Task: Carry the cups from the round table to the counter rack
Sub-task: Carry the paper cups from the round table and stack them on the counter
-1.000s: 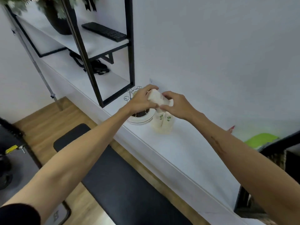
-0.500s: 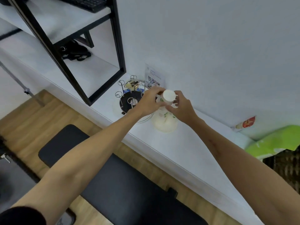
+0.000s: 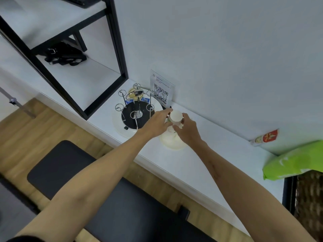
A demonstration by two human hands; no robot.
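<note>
A stack of white cups with small green leaf prints (image 3: 172, 140) stands upside down on the white counter (image 3: 206, 154). My left hand (image 3: 157, 124) and my right hand (image 3: 187, 130) both grip the top cup (image 3: 176, 117), its base facing up. Just left of the stack sits the cup rack (image 3: 135, 109): a round white tray with a black disc and several thin wire posts ending in loops. No cup hangs on the posts that I can see.
A QR-code sign (image 3: 161, 89) leans on the wall behind the rack. A black-framed shelf unit (image 3: 113, 49) stands to the left with black straps on it. A green bag (image 3: 295, 161) and a small red-labelled packet (image 3: 264, 138) lie right. A black bench (image 3: 108, 198) runs below the counter.
The view has tilted down and closed in on the counter. Both hands stay on the top cup, which now stands straighter over the stack than one second ago.
</note>
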